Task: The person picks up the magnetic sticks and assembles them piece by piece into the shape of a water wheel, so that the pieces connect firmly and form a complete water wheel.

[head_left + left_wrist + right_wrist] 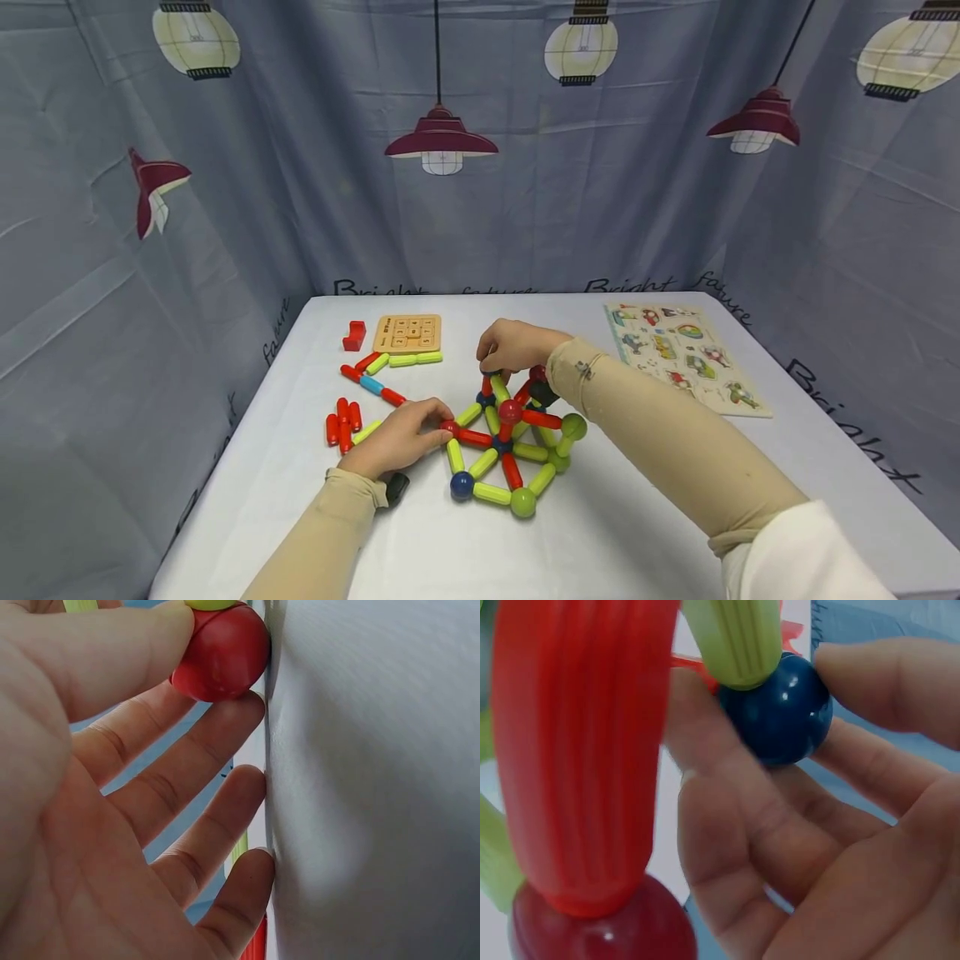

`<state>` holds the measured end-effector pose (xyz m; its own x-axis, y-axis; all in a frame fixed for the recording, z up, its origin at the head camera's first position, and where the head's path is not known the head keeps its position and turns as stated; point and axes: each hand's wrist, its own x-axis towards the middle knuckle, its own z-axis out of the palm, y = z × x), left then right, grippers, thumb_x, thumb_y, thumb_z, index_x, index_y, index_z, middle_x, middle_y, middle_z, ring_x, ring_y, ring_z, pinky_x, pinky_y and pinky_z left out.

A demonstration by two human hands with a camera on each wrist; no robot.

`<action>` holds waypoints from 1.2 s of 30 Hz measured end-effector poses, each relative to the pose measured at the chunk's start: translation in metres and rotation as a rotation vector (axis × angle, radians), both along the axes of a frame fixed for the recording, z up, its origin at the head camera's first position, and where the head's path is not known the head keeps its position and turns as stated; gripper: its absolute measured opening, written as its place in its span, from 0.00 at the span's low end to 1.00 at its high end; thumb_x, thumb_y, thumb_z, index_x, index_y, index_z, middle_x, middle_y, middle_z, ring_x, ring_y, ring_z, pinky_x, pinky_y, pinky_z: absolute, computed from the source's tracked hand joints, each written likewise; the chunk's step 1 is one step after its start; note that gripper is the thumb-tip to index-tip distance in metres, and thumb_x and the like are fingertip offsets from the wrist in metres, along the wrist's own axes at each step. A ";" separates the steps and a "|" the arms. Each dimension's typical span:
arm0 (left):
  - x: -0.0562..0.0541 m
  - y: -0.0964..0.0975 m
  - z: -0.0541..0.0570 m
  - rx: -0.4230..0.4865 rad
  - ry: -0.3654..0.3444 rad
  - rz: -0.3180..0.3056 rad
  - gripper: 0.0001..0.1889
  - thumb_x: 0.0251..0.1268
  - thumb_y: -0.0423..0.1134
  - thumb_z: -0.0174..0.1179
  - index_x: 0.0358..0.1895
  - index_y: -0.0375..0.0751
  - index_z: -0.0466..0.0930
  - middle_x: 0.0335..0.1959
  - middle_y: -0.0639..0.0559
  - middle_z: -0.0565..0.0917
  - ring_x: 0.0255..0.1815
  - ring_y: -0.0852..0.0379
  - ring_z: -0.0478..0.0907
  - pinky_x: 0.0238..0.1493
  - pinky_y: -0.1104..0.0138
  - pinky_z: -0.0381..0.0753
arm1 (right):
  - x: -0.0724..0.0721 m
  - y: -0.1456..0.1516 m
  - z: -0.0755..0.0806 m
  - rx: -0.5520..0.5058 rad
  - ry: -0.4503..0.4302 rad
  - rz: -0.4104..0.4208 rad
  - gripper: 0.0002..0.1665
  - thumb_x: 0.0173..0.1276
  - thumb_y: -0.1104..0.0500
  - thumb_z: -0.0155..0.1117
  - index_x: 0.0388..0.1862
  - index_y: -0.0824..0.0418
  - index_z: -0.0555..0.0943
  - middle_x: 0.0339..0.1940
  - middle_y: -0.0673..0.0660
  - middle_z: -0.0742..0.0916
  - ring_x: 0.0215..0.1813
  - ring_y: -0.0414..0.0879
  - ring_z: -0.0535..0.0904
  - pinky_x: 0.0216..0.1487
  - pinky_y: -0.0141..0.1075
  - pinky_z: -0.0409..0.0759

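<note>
A frame of red and yellow-green magnetic rods joined by balls stands mid-table, with a navy ball [462, 485] and a green ball [522, 502] at its near side. At its left corner my left hand [403, 437] pinches a red ball [229, 656] between thumb and fingers, the other fingertips against the white tabletop. Over the frame's far side, my right hand [516, 344] grips a dark blue ball [780, 712] with a yellow-green rod [739, 637] attached. Near that hand, a red rod [585, 750] meets another red ball [604, 922] in the right wrist view.
Loose red rods [345, 427] lie left of my left hand. A chain with a light-blue rod [371, 385] and yellow-green rods [403, 361] lies farther back. Behind are a wooden number puzzle [382, 337] and a red block [355, 336]. A picture board [686, 354] lies at the right.
</note>
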<state>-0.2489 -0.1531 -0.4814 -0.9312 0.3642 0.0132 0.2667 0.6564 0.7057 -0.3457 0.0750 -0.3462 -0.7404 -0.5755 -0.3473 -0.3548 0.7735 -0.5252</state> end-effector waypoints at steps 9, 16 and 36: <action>-0.001 0.000 -0.001 0.005 0.004 0.009 0.09 0.72 0.46 0.65 0.52 0.56 0.81 0.48 0.60 0.84 0.52 0.57 0.78 0.63 0.52 0.77 | -0.001 0.006 -0.003 -0.062 -0.022 -0.045 0.21 0.76 0.55 0.64 0.63 0.61 0.82 0.51 0.57 0.89 0.38 0.46 0.90 0.50 0.40 0.87; 0.000 0.000 -0.005 0.014 -0.007 0.001 0.10 0.72 0.46 0.65 0.52 0.56 0.81 0.49 0.60 0.84 0.53 0.57 0.78 0.64 0.51 0.78 | 0.005 0.045 -0.005 -0.229 0.174 -0.199 0.17 0.79 0.52 0.57 0.60 0.54 0.83 0.58 0.57 0.86 0.47 0.53 0.87 0.50 0.46 0.85; 0.001 0.002 0.003 -0.080 0.097 0.046 0.27 0.55 0.58 0.76 0.56 0.59 0.78 0.54 0.58 0.77 0.59 0.55 0.72 0.64 0.52 0.76 | 0.025 0.131 -0.142 -0.520 -0.052 -0.251 0.20 0.75 0.59 0.63 0.64 0.57 0.82 0.61 0.59 0.86 0.57 0.52 0.82 0.60 0.45 0.82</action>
